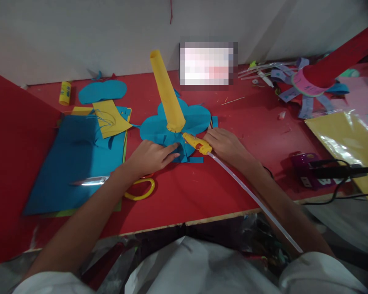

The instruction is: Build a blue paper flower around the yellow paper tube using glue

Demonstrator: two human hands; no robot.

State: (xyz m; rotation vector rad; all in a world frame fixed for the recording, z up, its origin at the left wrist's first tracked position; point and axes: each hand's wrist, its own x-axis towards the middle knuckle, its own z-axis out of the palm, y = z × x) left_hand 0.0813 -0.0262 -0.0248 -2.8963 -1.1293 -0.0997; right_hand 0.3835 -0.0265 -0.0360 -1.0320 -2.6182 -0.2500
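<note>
A blue paper flower (pixel 196 116) lies flat near the middle of the table. On it stands a tapered yellow paper tube (pixel 167 90), leaning slightly left, with small cuts around its base. My left hand (pixel 151 157) rests on the flower's near left petals, index finger stretched out and thumb apart. In my right hand (pixel 225 143) is a yellow hot glue gun (pixel 199 143), its tip close to the tube's base. A long clear glue stick (pixel 251 190) sticks out of its back. My fingers hide the glue gun's handle.
Yellow-handled scissors (pixel 153 188) lie by my left forearm on blue paper sheets (pixel 70 163). A glue stick tube (pixel 65 93), a blue paper cutout (pixel 102 91) and a yellow paper piece (pixel 112 118) are at left. At right are a purple box (pixel 306 169) with black cables and a red paper tube (pixel 340 61).
</note>
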